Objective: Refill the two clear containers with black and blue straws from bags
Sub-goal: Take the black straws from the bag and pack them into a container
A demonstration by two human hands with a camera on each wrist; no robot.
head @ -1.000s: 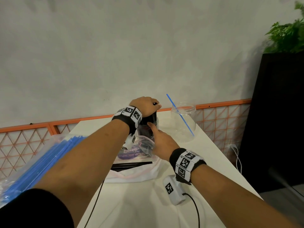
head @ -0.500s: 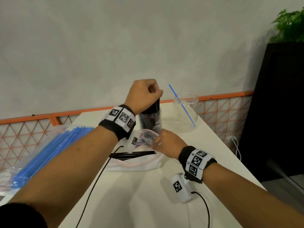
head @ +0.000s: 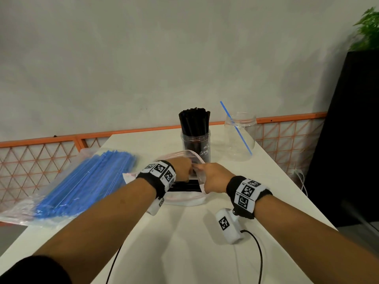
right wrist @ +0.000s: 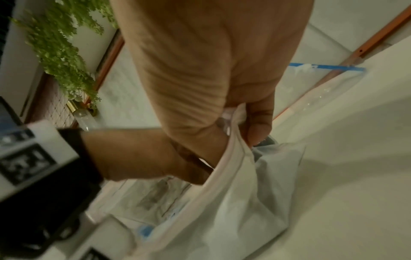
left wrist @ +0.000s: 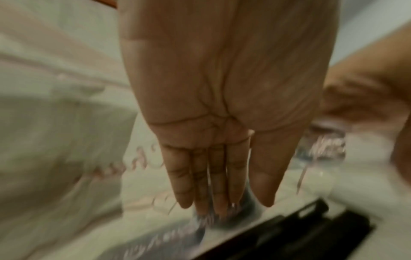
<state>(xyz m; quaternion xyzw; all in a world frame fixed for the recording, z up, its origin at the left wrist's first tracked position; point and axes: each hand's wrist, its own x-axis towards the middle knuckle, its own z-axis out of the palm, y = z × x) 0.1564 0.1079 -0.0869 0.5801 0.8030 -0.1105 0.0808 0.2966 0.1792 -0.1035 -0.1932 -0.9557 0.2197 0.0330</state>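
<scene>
A clear jar [head: 195,146] packed with black straws [head: 194,121] stands at the table's back. Right of it a second clear jar [head: 240,138] holds one blue straw [head: 235,128]. In front lies a clear zip bag [head: 184,198] with a few black straws [head: 184,185] [left wrist: 311,234] left inside. My right hand [head: 212,177] [right wrist: 240,126] pinches the bag's rim and holds its mouth apart. My left hand [head: 183,169] [left wrist: 224,184] reaches into the mouth with straight fingers, just above the straws, holding nothing. A bag of blue straws [head: 86,181] lies at the left.
An orange mesh fence [head: 51,158] runs behind the white table [head: 184,242]. A tall black cabinet [head: 348,140] with a green plant [head: 369,29] stands at the right. Wrist camera units and their cables [head: 229,225] hang near the table's front.
My left hand has let go of the bundle of black straws in the jar and dropped into the bag's mouth. My right hand has kept its hold on the bag's rim.
</scene>
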